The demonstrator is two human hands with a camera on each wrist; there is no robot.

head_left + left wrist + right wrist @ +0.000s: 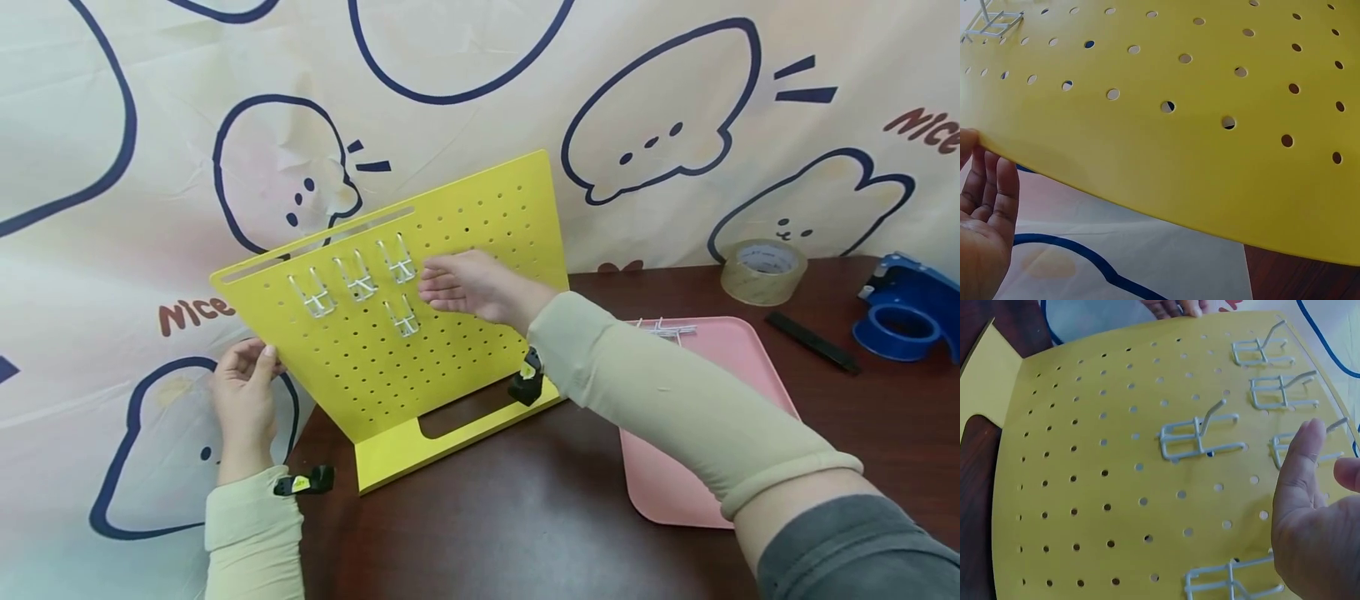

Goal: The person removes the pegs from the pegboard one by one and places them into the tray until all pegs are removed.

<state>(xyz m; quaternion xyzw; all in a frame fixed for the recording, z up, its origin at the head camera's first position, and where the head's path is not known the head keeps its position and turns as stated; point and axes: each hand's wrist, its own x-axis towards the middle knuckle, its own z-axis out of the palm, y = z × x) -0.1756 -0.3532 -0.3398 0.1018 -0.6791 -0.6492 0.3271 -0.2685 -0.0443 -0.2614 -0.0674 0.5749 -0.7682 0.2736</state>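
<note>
A yellow pegboard (450, 350) stands tilted on its folded base, with a long slot along its top edge. Several white wire hooks (360, 286) hang in its holes, three in an upper row and another wire hook (402, 321) below them. My left hand (246, 387) pinches the board's left edge, thumb on the front and fingers behind. Held up before the board, my right hand (480, 287) has its fingers extended beside the upper right hook and grips nothing. In the right wrist view, a further wire hook (1229, 584) shows low down, hidden by that hand in the head view.
To the right lies a pink tray (712, 375) with a few wire hooks (667, 330) at its far edge. Beyond it are a roll of clear tape (763, 271), a black bar-shaped object (813, 342) and a blue tape dispenser (900, 321). A printed cloth (480, 133) hangs behind.
</note>
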